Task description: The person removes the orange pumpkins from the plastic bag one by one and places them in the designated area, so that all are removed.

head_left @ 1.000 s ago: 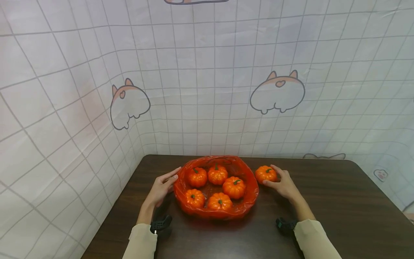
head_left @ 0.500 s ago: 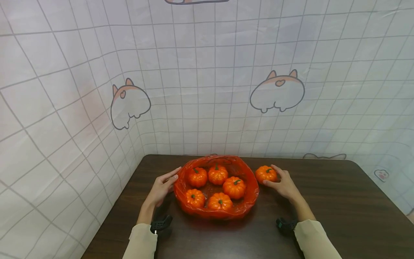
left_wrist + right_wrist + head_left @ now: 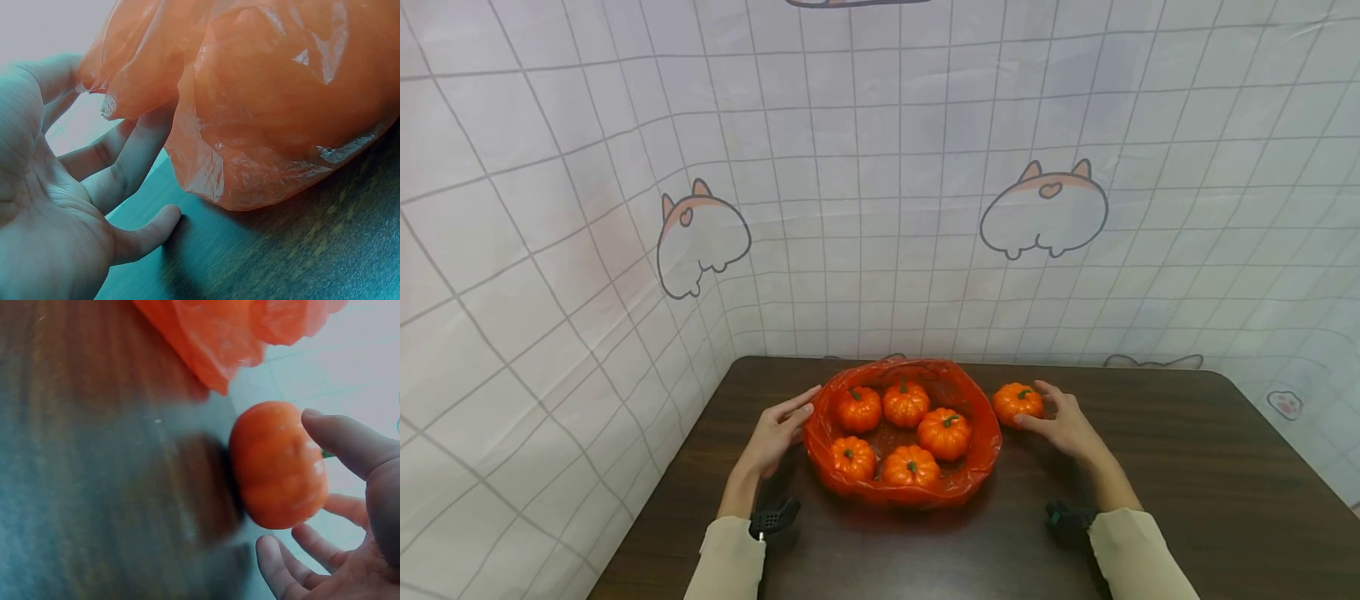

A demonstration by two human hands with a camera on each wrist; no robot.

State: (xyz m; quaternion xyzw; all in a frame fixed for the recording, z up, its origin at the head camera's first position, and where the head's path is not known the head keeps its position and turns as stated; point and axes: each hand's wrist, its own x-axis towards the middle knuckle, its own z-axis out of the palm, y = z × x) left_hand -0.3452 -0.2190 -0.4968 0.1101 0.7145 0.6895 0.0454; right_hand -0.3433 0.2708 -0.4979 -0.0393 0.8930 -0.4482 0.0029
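Note:
A red plastic bag [image 3: 898, 496], its rim spread wide, stands on the dark table with several small orange pumpkins [image 3: 912, 467] inside. At its left side my left hand [image 3: 775, 437] touches the outside of the rim with extended fingers. In the left wrist view, some fingertips of that hand [image 3: 69, 181] are hidden behind the loose plastic [image 3: 262, 112]. Another small pumpkin [image 3: 1017, 404] sits on the table just right of the bag. My right hand [image 3: 1067, 425] is spread beside it; in the right wrist view the thumb lies close to this pumpkin [image 3: 278, 465], with the other fingers loosely around it.
The brown wooden table [image 3: 1165, 467] extends to the right and in front of the bag. Behind and to the left hangs a white gridded cloth [image 3: 880, 208] with cartoon animal drawings. A black device [image 3: 775, 518] is on each wrist.
My right hand has shifted slightly right, its fingers loosening from the lone pumpkin, which stays in place. My left hand and the bag look unmoved.

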